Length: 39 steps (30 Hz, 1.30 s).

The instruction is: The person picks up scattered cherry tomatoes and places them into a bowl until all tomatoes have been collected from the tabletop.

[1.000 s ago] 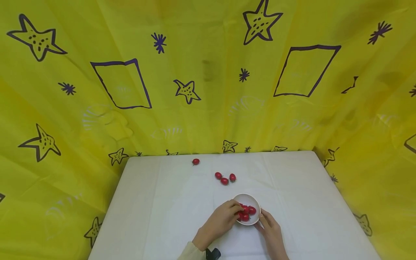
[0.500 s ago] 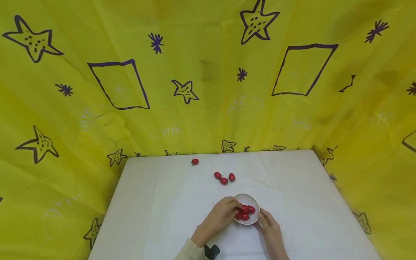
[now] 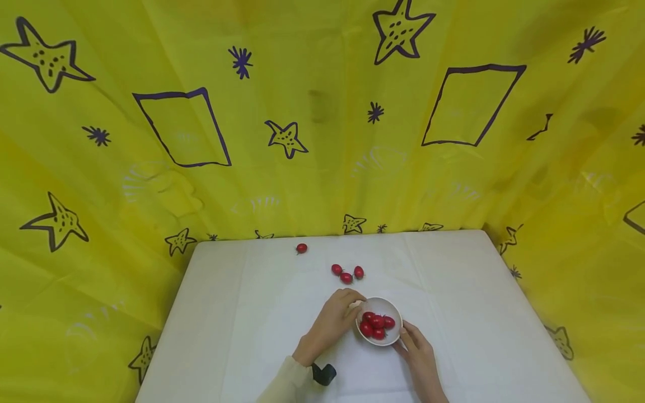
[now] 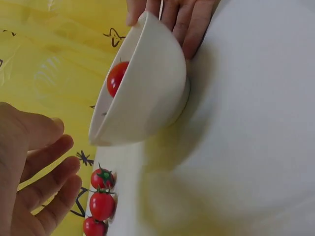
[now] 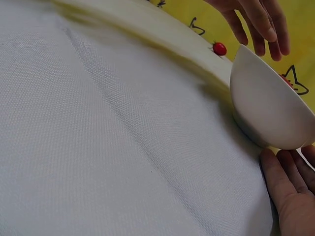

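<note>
A white bowl (image 3: 387, 307) with several cherry tomatoes (image 3: 378, 321) in it stands near the front of the white-covered table. My right hand (image 3: 420, 355) holds it at the right side, thumb at the rim and fingers along the outer wall. Just off the bowl's left rim, my left hand (image 3: 330, 322) hovers with bent, loose fingers. In the left wrist view nothing sits between that hand's fingers (image 4: 61, 169), and one tomato (image 4: 117, 78) shows over the rim. The right wrist view has the left hand (image 5: 263, 24) above the bowl (image 5: 270, 105).
Behind the bowl, three cherry tomatoes (image 3: 346, 277) lie close together on the table (image 3: 272, 313). A single tomato (image 3: 301, 248) rests farther back, near the rear edge. A yellow curtain (image 3: 322, 184) with drawn stars surrounds the back and sides.
My left hand has let go of a tomato in the bowl and drawn back up and left past the rim. The right hand keeps its hold on the bowl.
</note>
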{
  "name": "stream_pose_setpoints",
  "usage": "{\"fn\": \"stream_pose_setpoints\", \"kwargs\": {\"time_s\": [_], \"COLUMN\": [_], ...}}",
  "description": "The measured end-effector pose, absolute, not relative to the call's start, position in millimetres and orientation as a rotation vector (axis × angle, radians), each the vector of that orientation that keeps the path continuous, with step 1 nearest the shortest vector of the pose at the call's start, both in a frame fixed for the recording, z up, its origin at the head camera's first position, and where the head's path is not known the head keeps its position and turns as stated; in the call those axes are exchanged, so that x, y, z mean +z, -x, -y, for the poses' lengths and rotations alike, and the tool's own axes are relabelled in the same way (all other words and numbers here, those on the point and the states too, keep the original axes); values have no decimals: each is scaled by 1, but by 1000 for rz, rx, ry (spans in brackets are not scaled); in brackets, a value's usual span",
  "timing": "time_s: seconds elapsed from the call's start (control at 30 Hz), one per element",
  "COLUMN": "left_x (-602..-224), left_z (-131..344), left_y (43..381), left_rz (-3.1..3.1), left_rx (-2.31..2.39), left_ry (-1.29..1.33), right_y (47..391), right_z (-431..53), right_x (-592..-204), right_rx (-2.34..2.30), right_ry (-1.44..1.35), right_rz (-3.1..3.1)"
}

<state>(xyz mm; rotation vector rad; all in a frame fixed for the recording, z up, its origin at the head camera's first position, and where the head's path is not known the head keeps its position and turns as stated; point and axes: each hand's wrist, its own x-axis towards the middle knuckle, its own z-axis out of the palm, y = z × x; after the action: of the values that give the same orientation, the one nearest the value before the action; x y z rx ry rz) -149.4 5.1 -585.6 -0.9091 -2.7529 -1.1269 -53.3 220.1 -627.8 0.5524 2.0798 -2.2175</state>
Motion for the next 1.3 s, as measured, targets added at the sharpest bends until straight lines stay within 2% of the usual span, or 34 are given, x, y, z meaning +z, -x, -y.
{"fn": "stream_pose_setpoints", "kwargs": {"time_s": [0.47,0.7,1.3], "left_x": [-601,-602,-617], "left_z": [3,4,11], "left_y": [206,223,238], "left_rz": [2706,2790,2929], "left_rx": [-1008,-924,-802], "left_ry": [573,564,602], "right_y": [53,52,51], "right_z": [-221,-221,-219], "right_x": [-627,-626,-626], "right_rx": [-2203,-2194,-2220], "right_ry": [-567,-575,-571], "right_rz": [-2089,-2084,-2075]}}
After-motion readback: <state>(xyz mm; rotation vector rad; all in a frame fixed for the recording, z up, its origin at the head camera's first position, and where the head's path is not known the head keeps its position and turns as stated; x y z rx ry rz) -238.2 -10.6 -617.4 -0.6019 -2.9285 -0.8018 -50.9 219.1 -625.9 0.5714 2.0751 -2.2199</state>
